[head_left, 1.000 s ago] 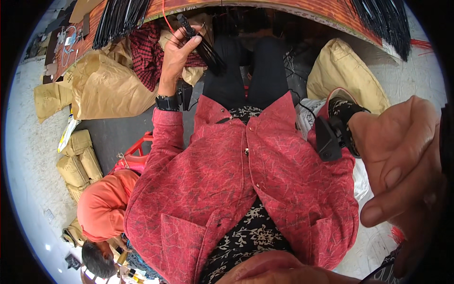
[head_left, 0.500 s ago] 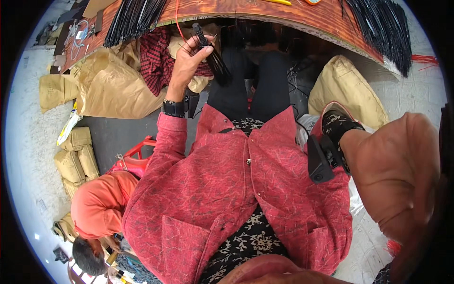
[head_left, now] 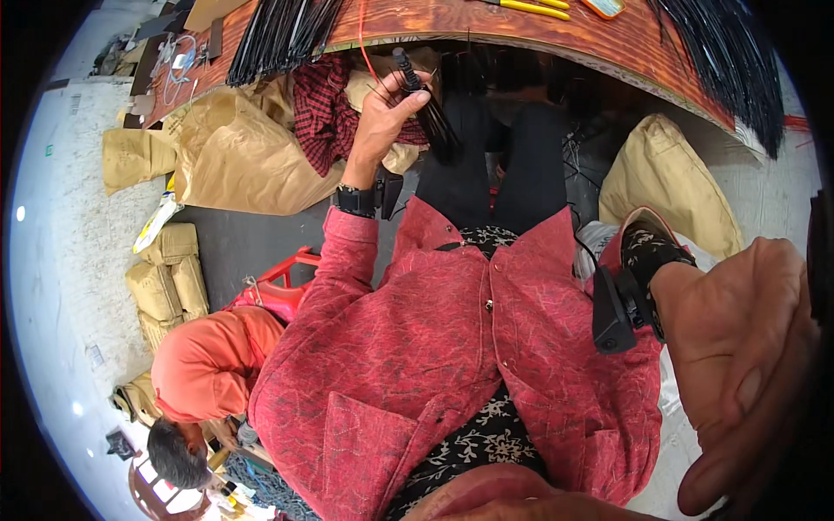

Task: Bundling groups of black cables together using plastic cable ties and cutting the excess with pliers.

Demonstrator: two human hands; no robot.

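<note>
My left hand [head_left: 391, 122] is closed around a black ribbed piece [head_left: 404, 68] with a bundle of thin black strands [head_left: 441, 135] hanging below it. This hand is just off the table's near edge, above my lap. A thin red wire [head_left: 363, 39] runs down from the table close to the fingers. My right hand [head_left: 738, 339] is raised very near the camera at the right rim, palm partly showing. Its visible fingers are apart, with nothing seen between them; part of the hand is lost in the dark border.
Bundles of black strands lie at the left [head_left: 287, 39] and right [head_left: 738, 69] of the wooden table [head_left: 417, 22], with yellow-handled pliers [head_left: 534, 7] between. Brown paper [head_left: 252, 156] and a tan sack [head_left: 669, 174] stand below. A person in orange [head_left: 208, 365] sits behind at left, beside a red stool [head_left: 291, 278].
The whole view has shifted, so the scene sits further right and slightly lower. My right hand has turned, and more of its fingers show. My left hand keeps its hold.
</note>
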